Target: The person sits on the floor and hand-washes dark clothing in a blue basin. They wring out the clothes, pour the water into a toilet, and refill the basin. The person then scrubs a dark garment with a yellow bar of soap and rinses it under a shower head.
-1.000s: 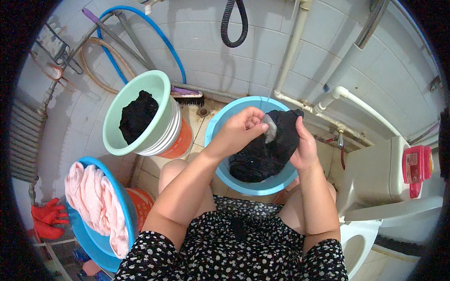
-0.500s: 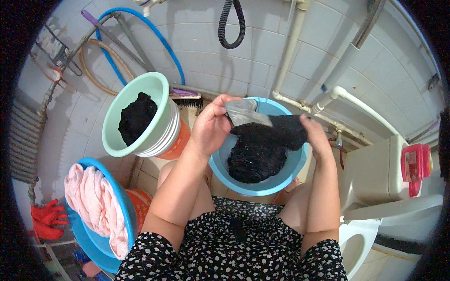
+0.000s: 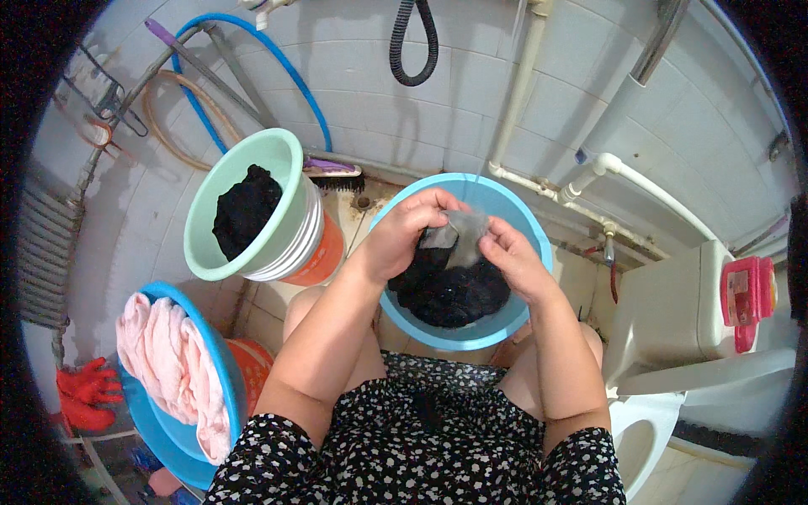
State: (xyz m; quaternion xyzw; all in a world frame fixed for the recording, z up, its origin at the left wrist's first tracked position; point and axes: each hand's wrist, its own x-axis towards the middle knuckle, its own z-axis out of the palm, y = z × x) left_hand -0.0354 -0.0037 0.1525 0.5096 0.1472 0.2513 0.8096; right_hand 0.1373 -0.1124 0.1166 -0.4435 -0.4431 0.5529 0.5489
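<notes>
A light blue basin [image 3: 536, 220] sits between my knees, with a wet black garment [image 3: 454, 296] bunched inside it. Above the cloth my left hand [image 3: 414, 223] pinches one side of a thin, sheer grey piece of fabric [image 3: 465, 238]. My right hand [image 3: 515, 254] grips the other side with its fingertips. The grey fabric seems to join the black cloth, though the folds hide where. A thin stream of water falls near the hands from above.
At left, a pale green basin [image 3: 204, 248] holding black cloth [image 3: 247, 212] rests on an orange-and-white bucket [image 3: 316, 252]. Nearer is a blue basin [image 3: 162, 438] with pink cloth [image 3: 172, 358]. A toilet [image 3: 644, 433] stands right; pipes [image 3: 518, 93] and a brush [image 3: 335, 175] line the wall.
My hands have come closer together over the basin. The black part that my right hand held out to the right is lowered, and that hand now holds the grey fabric.
</notes>
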